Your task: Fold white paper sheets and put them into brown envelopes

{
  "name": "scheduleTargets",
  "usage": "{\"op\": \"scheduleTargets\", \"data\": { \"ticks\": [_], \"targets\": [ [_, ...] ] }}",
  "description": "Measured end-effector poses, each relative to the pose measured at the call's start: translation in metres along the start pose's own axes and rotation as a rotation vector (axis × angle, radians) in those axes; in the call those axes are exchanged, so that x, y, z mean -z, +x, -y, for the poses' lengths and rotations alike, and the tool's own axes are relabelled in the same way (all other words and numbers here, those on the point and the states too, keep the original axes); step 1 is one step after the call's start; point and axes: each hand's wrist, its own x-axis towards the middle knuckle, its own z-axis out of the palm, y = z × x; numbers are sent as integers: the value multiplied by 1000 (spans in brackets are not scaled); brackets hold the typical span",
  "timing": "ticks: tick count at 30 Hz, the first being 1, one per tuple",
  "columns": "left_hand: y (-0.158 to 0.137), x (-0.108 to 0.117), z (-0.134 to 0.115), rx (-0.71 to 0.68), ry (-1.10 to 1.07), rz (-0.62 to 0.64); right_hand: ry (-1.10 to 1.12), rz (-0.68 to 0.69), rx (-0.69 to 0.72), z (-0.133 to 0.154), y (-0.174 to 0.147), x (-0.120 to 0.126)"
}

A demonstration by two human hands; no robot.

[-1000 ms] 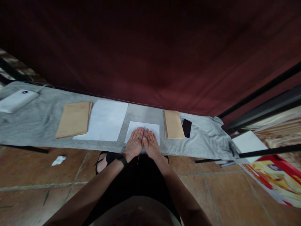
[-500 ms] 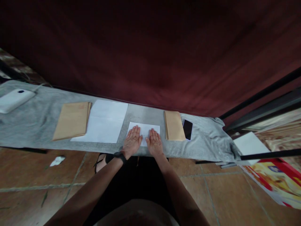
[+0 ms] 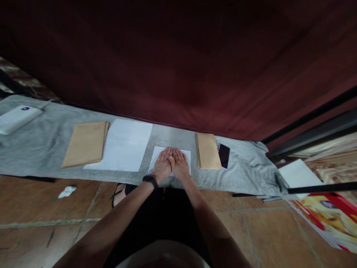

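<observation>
A small white sheet of paper (image 3: 157,153), perhaps folded, lies on the grey cloth in front of me. My left hand (image 3: 163,163) rests flat on it, fingers stretched forward. Beside it my right hand (image 3: 180,163) also lies flat on the paper, and the two hands touch at the thumbs. Much of the paper's middle is hidden under them. To the left is a stack of larger white paper sheets (image 3: 126,147), partly covered by brown envelopes (image 3: 85,143). Right of my hands sits a second pile of brown envelopes (image 3: 208,150).
A phone (image 3: 224,155) lies right of the smaller envelopes. At the far left is a white device (image 3: 19,119) with a cable. The grey cloth (image 3: 245,163) covers a narrow table against a dark red curtain (image 3: 178,74). A colourful box (image 3: 329,217) stands at lower right.
Both hands have slid inward along the paper, from apart to touching. The view has shifted slightly; the other things lie as before.
</observation>
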Motion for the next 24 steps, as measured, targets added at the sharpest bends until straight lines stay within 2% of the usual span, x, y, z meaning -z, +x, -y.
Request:
{"op": "scheduleTargets", "data": {
  "ticks": [8, 15, 24],
  "targets": [
    [3, -4, 2, 33, 35, 31, -42, -19, -26, -8, -2, -11],
    [2, -5, 12, 66, 31, -48, -83, -134, -30, -18, -4, -19],
    [-5, -9, 23, 219, 9, -118, -153, -221, -107, -27, -13, -19]
  ]
}}
